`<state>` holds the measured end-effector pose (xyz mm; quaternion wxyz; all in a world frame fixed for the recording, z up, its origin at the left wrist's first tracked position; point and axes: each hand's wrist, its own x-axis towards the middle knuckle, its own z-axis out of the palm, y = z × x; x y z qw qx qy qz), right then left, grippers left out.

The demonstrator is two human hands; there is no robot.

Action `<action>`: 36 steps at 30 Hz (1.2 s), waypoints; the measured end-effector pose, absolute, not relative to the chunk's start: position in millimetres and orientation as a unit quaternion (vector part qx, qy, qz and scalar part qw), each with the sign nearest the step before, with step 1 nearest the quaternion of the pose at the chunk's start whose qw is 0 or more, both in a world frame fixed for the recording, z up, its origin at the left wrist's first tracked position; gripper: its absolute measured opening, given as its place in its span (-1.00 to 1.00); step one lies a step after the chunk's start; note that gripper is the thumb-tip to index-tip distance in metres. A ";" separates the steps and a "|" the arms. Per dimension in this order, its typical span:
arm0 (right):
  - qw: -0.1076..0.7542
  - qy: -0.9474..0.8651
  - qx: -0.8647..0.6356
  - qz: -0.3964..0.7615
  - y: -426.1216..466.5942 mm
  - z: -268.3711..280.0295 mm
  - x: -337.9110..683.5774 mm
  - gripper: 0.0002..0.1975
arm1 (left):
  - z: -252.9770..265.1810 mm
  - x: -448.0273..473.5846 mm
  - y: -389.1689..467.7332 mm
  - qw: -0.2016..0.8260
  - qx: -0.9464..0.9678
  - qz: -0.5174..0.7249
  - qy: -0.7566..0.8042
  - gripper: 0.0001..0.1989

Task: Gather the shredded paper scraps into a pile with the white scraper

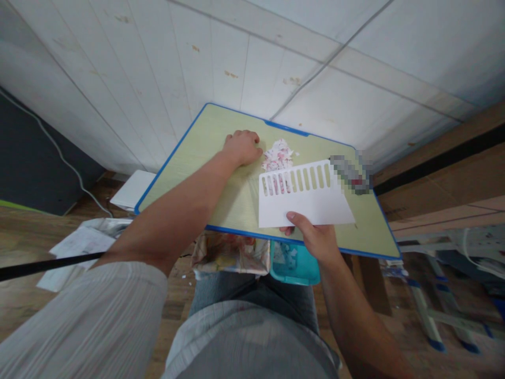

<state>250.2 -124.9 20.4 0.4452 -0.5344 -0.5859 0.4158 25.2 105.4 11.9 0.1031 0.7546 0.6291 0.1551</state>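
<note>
My right hand (pixel 311 234) grips the lower edge of a white card with a row of slots (pixel 307 202), thumb on top and fingers underneath. The card is held over the near part of a light yellow-green tabletop with a blue rim (pixel 185 158). Just beyond its upper edge lies a small heap of pink and white paper scraps (pixel 279 153), partly hidden by the card and showing through several slots. Left of the heap, my left hand (pixel 242 147) rests on the tabletop, palm down. Its fingers are loosely bent, thumb apart from the forefinger, with nothing visible in them.
A blurred-out object (pixel 353 173) lies at the tabletop's right side. Below the near edge are a turquoise bin (pixel 295 273) and a bag-lined box (pixel 232 255). A panelled wall (pixel 236 63) stands behind, cardboard boxes (pixel 442 158) at right, papers (pixel 79 245) at lower left.
</note>
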 end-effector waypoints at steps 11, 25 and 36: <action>0.434 -0.589 -0.546 0.408 -126.5 20.6 251.2 -0.67 | 18.4 25.6 100.4 0.102 0.758 0.134 0.631 -0.46; 0.426 -0.588 -0.547 0.416 -127.5 19.9 251.4 -0.66 | 18.6 25.8 99.9 0.107 0.756 0.144 0.630 -0.45; 0.425 -0.607 -0.518 0.428 -124.6 18.9 253.1 -0.56 | 18.7 26.5 99.5 0.106 0.756 0.140 0.631 -0.45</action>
